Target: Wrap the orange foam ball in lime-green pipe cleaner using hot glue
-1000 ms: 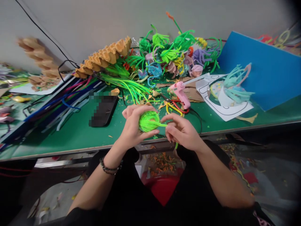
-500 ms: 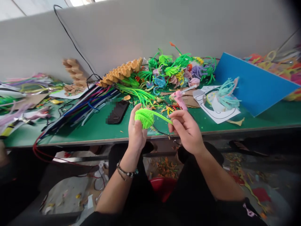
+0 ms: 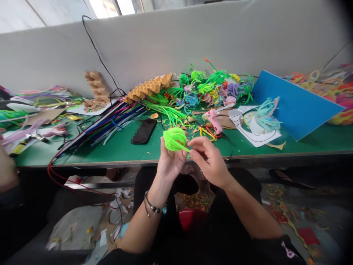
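Observation:
My left hand (image 3: 171, 162) is closed around a ball of wound neon-green pipe cleaner (image 3: 174, 139), held up just in front of the green table's edge (image 3: 116, 162). A loose green end runs from the ball to my right hand (image 3: 207, 159), whose fingers pinch it close beside the ball. A beaded bracelet sits on my left wrist. Both hands hover above my lap, near the table's front edge.
On the table lie a black phone (image 3: 143, 131), a pink glue gun (image 3: 213, 119), red-handled scissors (image 3: 210, 131), a heap of coloured pipe-cleaner shapes (image 3: 209, 86), straight pipe cleaners (image 3: 110, 119), a blue board (image 3: 292, 103) and a white paper with a teal piece (image 3: 259, 127). Another person's arm shows at far left (image 3: 5, 173).
The view has tilted up and the table looks farther. My right hand has moved in toward the ball, shortening the stretched green strand between the hands.

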A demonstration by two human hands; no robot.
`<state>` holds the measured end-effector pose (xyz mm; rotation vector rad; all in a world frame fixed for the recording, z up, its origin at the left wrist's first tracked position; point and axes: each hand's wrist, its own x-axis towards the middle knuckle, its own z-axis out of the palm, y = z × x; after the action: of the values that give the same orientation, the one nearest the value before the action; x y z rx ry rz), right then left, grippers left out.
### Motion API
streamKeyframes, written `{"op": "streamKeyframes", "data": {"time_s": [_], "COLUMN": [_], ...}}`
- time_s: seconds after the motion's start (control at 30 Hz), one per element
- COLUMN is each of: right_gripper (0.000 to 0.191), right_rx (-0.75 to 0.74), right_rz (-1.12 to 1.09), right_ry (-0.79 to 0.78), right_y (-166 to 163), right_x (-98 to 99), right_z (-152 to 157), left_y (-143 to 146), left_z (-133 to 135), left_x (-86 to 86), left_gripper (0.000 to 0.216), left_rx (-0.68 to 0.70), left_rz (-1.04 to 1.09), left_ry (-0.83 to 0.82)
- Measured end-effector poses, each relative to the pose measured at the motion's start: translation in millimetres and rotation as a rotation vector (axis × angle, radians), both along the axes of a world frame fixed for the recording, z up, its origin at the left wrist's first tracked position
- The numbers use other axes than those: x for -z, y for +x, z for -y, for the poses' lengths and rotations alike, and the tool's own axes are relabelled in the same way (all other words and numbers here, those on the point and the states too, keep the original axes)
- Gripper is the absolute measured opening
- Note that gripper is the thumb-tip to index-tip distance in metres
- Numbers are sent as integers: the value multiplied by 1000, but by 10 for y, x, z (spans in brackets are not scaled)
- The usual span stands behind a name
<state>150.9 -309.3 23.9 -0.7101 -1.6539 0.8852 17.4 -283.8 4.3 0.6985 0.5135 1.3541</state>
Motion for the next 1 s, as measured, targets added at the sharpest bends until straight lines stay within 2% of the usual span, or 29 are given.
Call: {"op": "streamKeyframes", "data": {"time_s": [0.13,0.37,0.6,0.8,1.0], "right_gripper": [8,7,10,21,12], "right_rx": [69,105,138,124,165], "right_rz": [-36,-26,187,265,296], "right_ry": [30,53,38,11,113], "right_y": [-33,-51,-72,-150,-218], "right_x": [33,90,165,255,177], "right_z": [-47,-150,-405,-615,-739], "left_y": [35,53,9,-73,-143], "left_z": [61,33,-81,-253,-420], "left_x": [-99,-119,-271,-304,-279], "left_gripper": [41,35,43,41,43], "left_rx": [23,23,-55,-13,-62], "left_rz": [107,167,251,265,164], "left_ry": [-89,-179,-419,-401,-344]}}
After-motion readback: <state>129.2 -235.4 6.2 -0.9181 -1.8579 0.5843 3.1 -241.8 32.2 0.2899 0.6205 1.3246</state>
